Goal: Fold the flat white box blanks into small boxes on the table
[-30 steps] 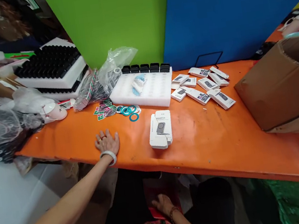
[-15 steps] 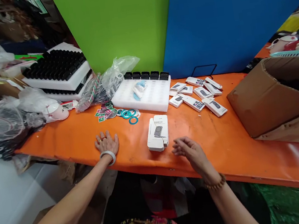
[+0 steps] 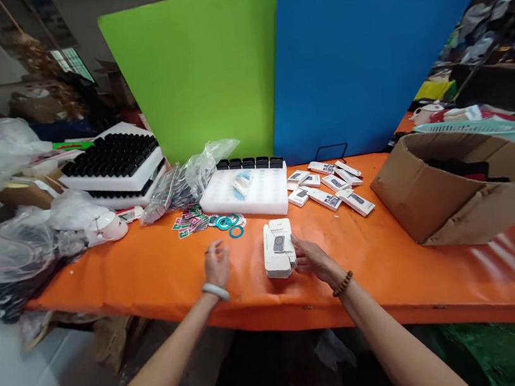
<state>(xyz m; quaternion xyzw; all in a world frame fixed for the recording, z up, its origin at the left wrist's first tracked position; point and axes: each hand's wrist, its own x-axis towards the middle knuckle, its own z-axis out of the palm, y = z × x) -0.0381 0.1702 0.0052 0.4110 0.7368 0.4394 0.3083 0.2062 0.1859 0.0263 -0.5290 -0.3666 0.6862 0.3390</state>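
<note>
A small white cardboard box (image 3: 276, 260) with a picture of a magnetic charger on its front lies near the table's front edge, its end flaps partly unfolded. My right hand (image 3: 312, 259), with a brown bead bracelet, is closed on the box's right edge. The finger pads are partly hidden by the box. To the left of the box, my left hand (image 3: 217, 266), wearing a pale bangle, hovers over the table with fingers loosely bent and apart, holding nothing. Teal rings (image 3: 236, 231) and small printed cards (image 3: 189, 223) lie behind it.
A white foam tray (image 3: 259, 205) with a row of black devices stands behind the box. Several small white boxes (image 3: 333, 183) lie to its right. An open brown carton (image 3: 413, 209) stands at right. Stacked foam trays (image 3: 107, 181) and plastic bags (image 3: 4, 235) are at left on the orange table (image 3: 129, 268).
My left hand has lifted from lying flat and moved right towards the box. My right hand has reached left and taken the box's edge. The camera view has tilted up.
</note>
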